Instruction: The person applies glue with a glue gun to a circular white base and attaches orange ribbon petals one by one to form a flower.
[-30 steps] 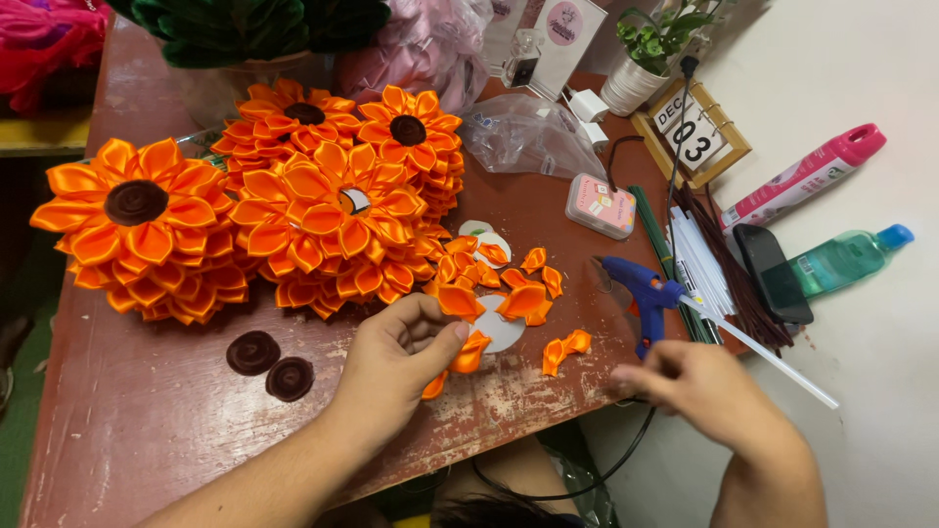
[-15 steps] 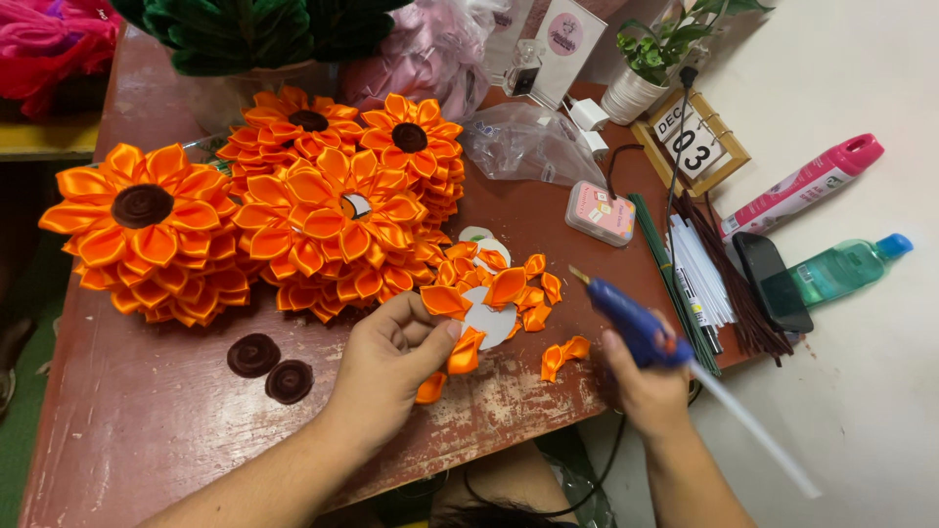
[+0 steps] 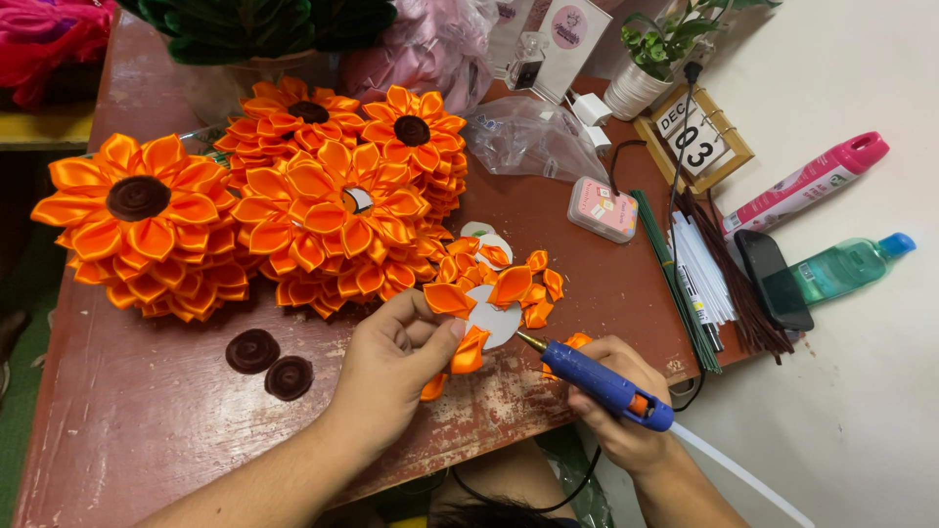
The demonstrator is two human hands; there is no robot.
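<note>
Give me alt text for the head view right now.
The right hand points a blue glue gun at a white disc ringed with orange petals, held by the left hand. Finished orange flowers lie behind on the worn red table.

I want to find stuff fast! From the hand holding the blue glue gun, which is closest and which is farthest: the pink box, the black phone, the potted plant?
From the right hand holding the blue glue gun:
1. Small pink rectangular box, on the table ahead of the hand.
2. Flat black phone, off to the right; too close to the box to call.
3. Green potted plant in a white pot, at the far edge.
</note>
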